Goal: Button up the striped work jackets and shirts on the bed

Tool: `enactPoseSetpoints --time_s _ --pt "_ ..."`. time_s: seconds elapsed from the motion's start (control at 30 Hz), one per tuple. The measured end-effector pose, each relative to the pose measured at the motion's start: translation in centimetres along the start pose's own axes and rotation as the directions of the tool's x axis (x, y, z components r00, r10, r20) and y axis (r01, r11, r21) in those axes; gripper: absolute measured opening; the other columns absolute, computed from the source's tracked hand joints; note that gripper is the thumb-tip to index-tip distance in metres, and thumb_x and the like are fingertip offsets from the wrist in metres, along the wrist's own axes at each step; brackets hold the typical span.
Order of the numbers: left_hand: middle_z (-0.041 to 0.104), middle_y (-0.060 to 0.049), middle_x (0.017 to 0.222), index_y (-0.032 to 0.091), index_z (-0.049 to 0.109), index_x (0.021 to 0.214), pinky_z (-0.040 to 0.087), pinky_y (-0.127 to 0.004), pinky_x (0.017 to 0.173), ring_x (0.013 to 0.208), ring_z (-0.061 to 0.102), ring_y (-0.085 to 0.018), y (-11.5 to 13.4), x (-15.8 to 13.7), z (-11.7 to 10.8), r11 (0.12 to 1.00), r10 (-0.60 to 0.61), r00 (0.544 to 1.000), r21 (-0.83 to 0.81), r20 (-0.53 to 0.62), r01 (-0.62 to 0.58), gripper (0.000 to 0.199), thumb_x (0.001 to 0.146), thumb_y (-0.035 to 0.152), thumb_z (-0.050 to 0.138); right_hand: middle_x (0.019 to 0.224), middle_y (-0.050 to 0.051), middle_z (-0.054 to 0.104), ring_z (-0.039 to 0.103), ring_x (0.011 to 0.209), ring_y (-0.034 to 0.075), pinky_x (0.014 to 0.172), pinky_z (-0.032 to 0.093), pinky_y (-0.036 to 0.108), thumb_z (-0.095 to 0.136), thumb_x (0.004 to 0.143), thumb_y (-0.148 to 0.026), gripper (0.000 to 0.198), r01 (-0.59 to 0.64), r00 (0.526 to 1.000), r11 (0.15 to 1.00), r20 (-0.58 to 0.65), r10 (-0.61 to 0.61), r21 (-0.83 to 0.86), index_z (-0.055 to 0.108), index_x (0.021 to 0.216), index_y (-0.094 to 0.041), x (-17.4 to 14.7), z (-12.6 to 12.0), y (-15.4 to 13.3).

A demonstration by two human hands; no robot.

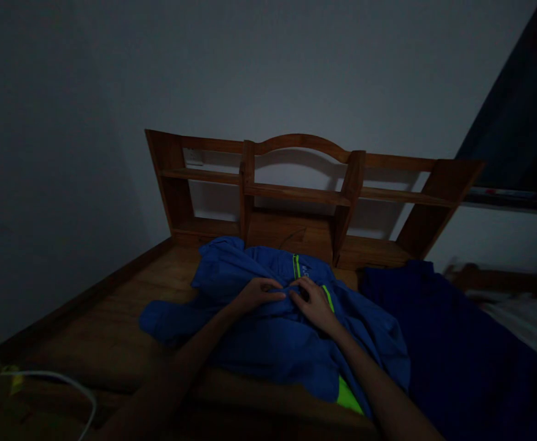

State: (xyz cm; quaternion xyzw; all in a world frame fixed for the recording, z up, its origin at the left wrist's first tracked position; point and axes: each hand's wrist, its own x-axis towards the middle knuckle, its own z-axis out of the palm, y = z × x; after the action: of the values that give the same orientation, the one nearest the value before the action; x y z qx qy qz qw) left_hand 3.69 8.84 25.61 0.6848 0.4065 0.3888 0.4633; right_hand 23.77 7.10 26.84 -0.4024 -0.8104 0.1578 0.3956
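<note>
A blue jacket (268, 343) with bright yellow-green strips lies spread and creased on a wooden desk. My left hand (259, 295) is at the middle of the jacket, its thumb and fingers pinching the cloth. Close beside it on the right, my right hand (313, 300) has curled fingers gripping the same part of the front. The fingertips of both hands nearly meet. Dim light hides the exact piece of cloth between them. One sleeve reaches out to the left, and the other side of the jacket hangs to the right.
Behind the jacket, a wooden shelf unit (296, 195) stands against the pale wall (268, 73). Dark blue cloth (461, 343) lies at the right. A white cable (66, 378) curves at the lower left. A dark curtain (520, 122) hangs at the upper right.
</note>
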Motion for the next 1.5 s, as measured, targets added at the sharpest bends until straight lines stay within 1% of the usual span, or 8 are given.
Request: enactPoseSetpoints --time_s 0.13,0.33,0.47,0.63,0.8,1.2,1.33,1.5 --pt "0.07 -0.004 0.086 0.015 0.069 0.089 0.047 -0.026 0.073 0.081 0.062 -0.018 0.0 0.0 0.0 0.997 0.015 1.0 0.08 -0.02 -0.013 0.039 0.062 0.043 0.072 0.091 0.001 0.057 0.053 0.08 0.014 0.073 0.039 0.026 0.052 0.083 -0.02 0.013 -0.004 1.0 1.0 0.007 0.004 -0.004 0.06 0.093 -0.021 0.0 -0.2 -0.2" --pt "0.07 -0.002 0.084 0.016 0.071 0.084 0.045 -0.024 0.08 0.083 0.062 -0.017 0.6 -0.5 0.6 0.971 0.167 0.986 0.17 0.011 -0.167 0.029 0.066 0.039 0.07 0.09 0.0 0.057 0.053 0.082 0.014 0.074 0.039 0.025 0.053 0.076 -0.011 0.019 -0.002 1.0 1.0 0.01 0.002 0.001 0.061 0.09 -0.021 -0.1 -0.4 -0.8" --pt "0.07 -0.003 0.087 0.017 0.07 0.085 0.044 -0.026 0.083 0.086 0.062 -0.018 0.5 -0.5 0.7 0.961 0.189 0.982 0.199 0.021 -0.19 0.029 0.067 0.04 0.07 0.09 0.001 0.058 0.053 0.079 0.014 0.072 0.039 0.025 0.052 0.074 -0.011 0.02 -0.008 1.0 1.0 0.005 0.008 0.012 0.061 0.089 -0.021 0.0 -0.3 -0.8" --pt "0.069 -0.003 0.086 0.017 0.068 0.085 0.045 -0.025 0.08 0.084 0.062 -0.017 0.4 -0.6 0.7 0.946 0.235 0.972 0.23 0.007 -0.231 0.028 0.069 0.04 0.068 0.089 0.001 0.059 0.053 0.076 0.014 0.071 0.04 0.026 0.052 0.075 -0.013 0.019 -0.023 1.0 0.999 0.003 0.023 0.024 0.062 0.089 -0.021 -0.1 -0.3 -0.8" --pt "0.068 -0.002 0.085 0.016 0.067 0.086 0.045 -0.025 0.082 0.084 0.062 -0.017 0.4 -0.7 0.8 0.938 0.253 0.967 0.247 -0.014 -0.242 0.028 0.071 0.039 0.066 0.09 0.001 0.059 0.053 0.077 0.014 0.072 0.04 0.026 0.052 0.076 -0.013 0.019 -0.028 1.0 0.999 0.004 0.027 0.024 0.062 0.089 -0.021 -0.1 -0.4 -0.9" --pt "0.068 -0.003 0.091 0.017 0.066 0.091 0.044 -0.026 0.084 0.09 0.061 -0.017 0.4 -0.7 0.6 0.952 0.232 0.97 0.19 0.068 -0.241 0.028 0.074 0.038 0.062 0.09 0.001 0.059 0.053 0.076 0.015 0.074 0.04 0.026 0.052 0.075 -0.012 0.019 -0.032 0.999 0.999 0.004 0.032 0.024 0.062 0.089 -0.021 0.0 -0.4 -0.7" --pt "0.068 -0.003 0.087 0.016 0.066 0.088 0.045 -0.025 0.08 0.085 0.061 -0.017 0.0 -0.4 0.8 0.937 0.263 0.965 0.243 -0.014 -0.252 0.025 0.072 0.035 0.064 0.089 0.001 0.059 0.054 0.078 0.015 0.073 0.04 0.027 0.053 0.076 -0.014 0.018 -0.021 1.0 1.0 -0.013 0.021 0.012 0.062 0.089 -0.021 0.0 -0.3 -0.7" --pt "0.068 -0.001 0.084 0.018 0.065 0.086 0.045 -0.024 0.077 0.08 0.061 -0.015 -0.5 0.0 0.8 0.922 0.272 0.954 0.32 -0.129 -0.22 0.02 0.072 0.033 0.062 0.088 0.002 0.059 0.053 0.074 0.015 0.069 0.041 0.026 0.055 0.078 -0.02 0.017 -0.014 0.999 1.0 -0.03 0.013 -0.012 0.062 0.093 -0.021 0.0 -0.3 -0.9"
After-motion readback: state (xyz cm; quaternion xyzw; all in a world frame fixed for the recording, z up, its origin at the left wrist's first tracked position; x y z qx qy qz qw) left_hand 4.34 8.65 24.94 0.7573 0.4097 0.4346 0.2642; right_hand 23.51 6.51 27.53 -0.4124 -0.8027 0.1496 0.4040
